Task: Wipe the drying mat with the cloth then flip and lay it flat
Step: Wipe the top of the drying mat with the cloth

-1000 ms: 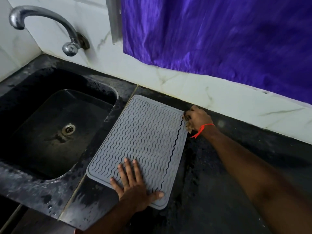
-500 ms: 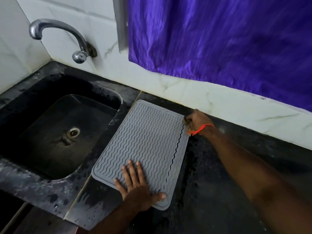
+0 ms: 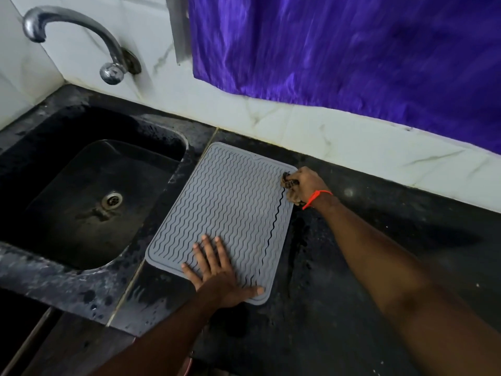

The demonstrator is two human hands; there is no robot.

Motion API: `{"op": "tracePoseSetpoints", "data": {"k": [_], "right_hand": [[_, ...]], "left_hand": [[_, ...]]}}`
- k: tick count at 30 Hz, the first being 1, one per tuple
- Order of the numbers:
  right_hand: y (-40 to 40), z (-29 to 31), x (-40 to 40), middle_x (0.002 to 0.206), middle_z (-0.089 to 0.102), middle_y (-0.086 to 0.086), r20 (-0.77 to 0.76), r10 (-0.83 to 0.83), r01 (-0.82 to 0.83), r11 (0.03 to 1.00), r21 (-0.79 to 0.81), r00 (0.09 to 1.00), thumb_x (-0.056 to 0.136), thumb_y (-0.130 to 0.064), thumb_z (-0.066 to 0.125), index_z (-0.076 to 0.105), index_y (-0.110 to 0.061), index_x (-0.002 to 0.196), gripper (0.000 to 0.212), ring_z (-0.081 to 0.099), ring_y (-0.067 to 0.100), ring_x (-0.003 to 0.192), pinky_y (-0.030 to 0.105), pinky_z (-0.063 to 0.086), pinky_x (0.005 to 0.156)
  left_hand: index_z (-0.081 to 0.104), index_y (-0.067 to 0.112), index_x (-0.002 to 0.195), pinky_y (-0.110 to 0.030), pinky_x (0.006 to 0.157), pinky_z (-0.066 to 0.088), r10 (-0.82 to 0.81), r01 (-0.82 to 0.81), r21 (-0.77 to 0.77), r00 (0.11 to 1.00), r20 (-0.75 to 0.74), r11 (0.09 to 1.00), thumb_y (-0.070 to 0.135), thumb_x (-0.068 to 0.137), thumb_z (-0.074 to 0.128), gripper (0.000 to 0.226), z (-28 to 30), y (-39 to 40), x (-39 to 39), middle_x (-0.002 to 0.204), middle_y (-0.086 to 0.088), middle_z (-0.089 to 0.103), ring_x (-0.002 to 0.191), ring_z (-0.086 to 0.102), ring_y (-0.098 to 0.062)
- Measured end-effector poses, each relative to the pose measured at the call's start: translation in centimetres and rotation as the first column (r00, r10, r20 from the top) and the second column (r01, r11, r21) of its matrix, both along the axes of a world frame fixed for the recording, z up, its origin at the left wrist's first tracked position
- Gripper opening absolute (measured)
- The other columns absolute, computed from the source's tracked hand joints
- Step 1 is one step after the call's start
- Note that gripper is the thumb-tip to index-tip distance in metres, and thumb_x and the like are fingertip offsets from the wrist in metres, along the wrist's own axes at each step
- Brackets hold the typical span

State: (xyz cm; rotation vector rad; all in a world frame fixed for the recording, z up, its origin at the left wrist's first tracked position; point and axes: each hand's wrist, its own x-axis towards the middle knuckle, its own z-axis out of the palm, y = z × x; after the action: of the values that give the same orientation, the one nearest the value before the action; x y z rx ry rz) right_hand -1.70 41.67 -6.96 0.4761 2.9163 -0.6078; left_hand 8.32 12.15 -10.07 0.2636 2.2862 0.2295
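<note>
On black counter (image 3: 352,308), left hand (image 3: 217,278) splayed flat on mat (image 3: 225,213); right hand (image 3: 305,185) clutches cloth (image 3: 291,195).

Your one head camera looked forward and steeply down, close over the counter (image 3: 352,308), taking in the sink (image 3: 81,278) at left and the wall (image 3: 311,131) behind.

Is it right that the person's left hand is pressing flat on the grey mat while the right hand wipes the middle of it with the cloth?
Not quite. The head view shows the right hand holding the cloth at the far right edge of the mat, not the middle. The left hand does press flat on the mat's near end.
</note>
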Motion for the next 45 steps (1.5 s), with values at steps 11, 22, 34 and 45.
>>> {"op": "tracePoseSetpoints", "data": {"k": [11,22,34,45], "right_hand": [[-5.8,-0.9,7.4,0.112,0.060,0.015,0.103,0.049,-0.046,0.998,-0.036,0.993,0.083,-0.003,0.064,0.066,-0.008,0.117,0.034,0.067,0.030,0.092,0.040,0.058,0.084],[-14.1,-0.5,18.4,0.120,0.051,0.004,0.186,0.218,-0.205,0.975,-0.087,0.958,0.082,-0.019,0.068,0.063,-0.020,0.123,0.041,0.055,0.023,0.112,0.036,0.049,0.099],[-9.8,-0.3,14.0,0.118,0.054,0.007,0.076,0.052,-0.053,0.999,0.012,0.996,0.078,-0.015,0.069,0.066,-0.018,0.117,0.039,0.057,0.029,0.109,0.038,0.052,0.092],[-17.2,0.0,23.4,0.117,0.057,-0.004,0.232,0.378,-0.347,0.923,-0.165,0.896,0.079,-0.020,0.065,0.067,-0.027,0.110,0.031,0.057,0.018,0.107,0.030,0.048,0.094]], "left_hand": [[-0.052,0.009,0.133,-0.076,0.108,-0.011,-0.057,0.058,-0.009,0.997,0.052,0.998,0.088,0.048,0.070,0.168,1.4,-0.3,0.1,0.131,-0.020,-0.064,0.127,-0.052,-0.044],[-0.050,0.011,0.136,-0.074,0.106,-0.018,-0.070,0.070,0.035,0.997,0.015,0.997,0.088,0.045,0.072,0.170,0.3,-0.7,0.3,0.131,-0.018,-0.064,0.126,-0.054,-0.042],[-0.006,0.024,0.159,-0.065,0.117,-0.010,0.022,-0.113,0.348,0.967,0.254,0.931,0.061,0.089,0.037,0.091,1.6,-3.4,-1.8,0.165,-0.009,-0.020,0.151,-0.018,-0.033],[-0.020,0.025,0.156,-0.066,0.115,-0.013,-0.026,-0.041,0.364,0.984,0.175,0.931,0.050,0.100,0.023,0.075,0.5,-3.9,-1.6,0.158,-0.008,-0.036,0.147,-0.031,-0.031]]}}
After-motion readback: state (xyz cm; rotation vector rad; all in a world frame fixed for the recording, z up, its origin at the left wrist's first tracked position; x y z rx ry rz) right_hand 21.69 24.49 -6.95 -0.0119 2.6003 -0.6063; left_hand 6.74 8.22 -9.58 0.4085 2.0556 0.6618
